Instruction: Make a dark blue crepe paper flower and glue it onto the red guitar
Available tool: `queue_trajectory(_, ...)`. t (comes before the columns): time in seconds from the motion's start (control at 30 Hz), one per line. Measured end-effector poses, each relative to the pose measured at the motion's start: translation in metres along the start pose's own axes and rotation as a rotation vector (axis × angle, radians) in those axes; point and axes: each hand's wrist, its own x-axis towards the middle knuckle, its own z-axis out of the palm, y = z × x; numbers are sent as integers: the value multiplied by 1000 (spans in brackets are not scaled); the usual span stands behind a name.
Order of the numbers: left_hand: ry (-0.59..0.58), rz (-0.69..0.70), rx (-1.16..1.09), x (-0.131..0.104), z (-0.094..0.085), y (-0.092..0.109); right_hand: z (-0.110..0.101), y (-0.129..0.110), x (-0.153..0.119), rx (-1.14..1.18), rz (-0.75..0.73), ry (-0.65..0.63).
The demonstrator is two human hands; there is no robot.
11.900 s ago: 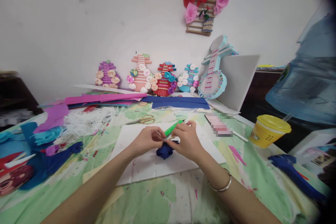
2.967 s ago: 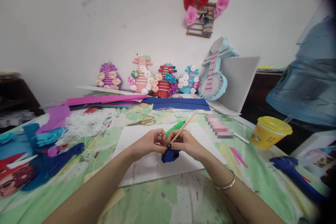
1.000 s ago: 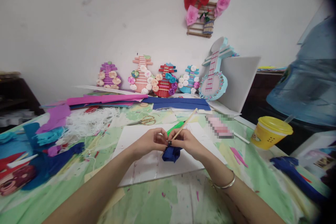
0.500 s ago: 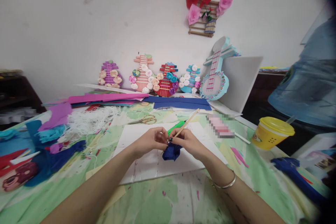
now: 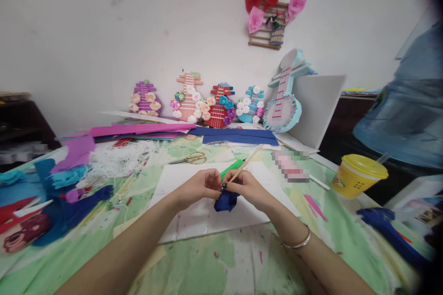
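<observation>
My right hand (image 5: 244,186) grips a thin wooden stick (image 5: 251,156), which slants up and away to the right. Dark blue crepe paper (image 5: 226,201), crumpled into a small bunch, hangs below the fingers at the stick's lower end. My left hand (image 5: 205,187) is curled against the left side of the bunch, thumb and finger pinching at the paper; the exact contact is partly hidden. Both hands are above a white board (image 5: 194,225). Just behind the fingertips lies a bright green tool or pen (image 5: 234,167), partly covered by my hands.
Gold-handled scissors (image 5: 195,157) lie behind the board. White string (image 5: 114,161) and coloured paper (image 5: 78,152) spread at left. A yellow lidded cup (image 5: 360,175) and dark blue paper (image 5: 391,230) are at right. Several decorated paper instruments (image 5: 218,110) lean on the wall.
My left fingers have shifted very slightly at the blue paper. The right hand and the stick are nearly still.
</observation>
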Motion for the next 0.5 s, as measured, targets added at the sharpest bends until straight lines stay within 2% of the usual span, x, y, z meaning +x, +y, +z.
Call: queue_trajectory(0.5, 2, -24, 25, -2, -1, 1, -3, 1, -1, 4, -27, 4)
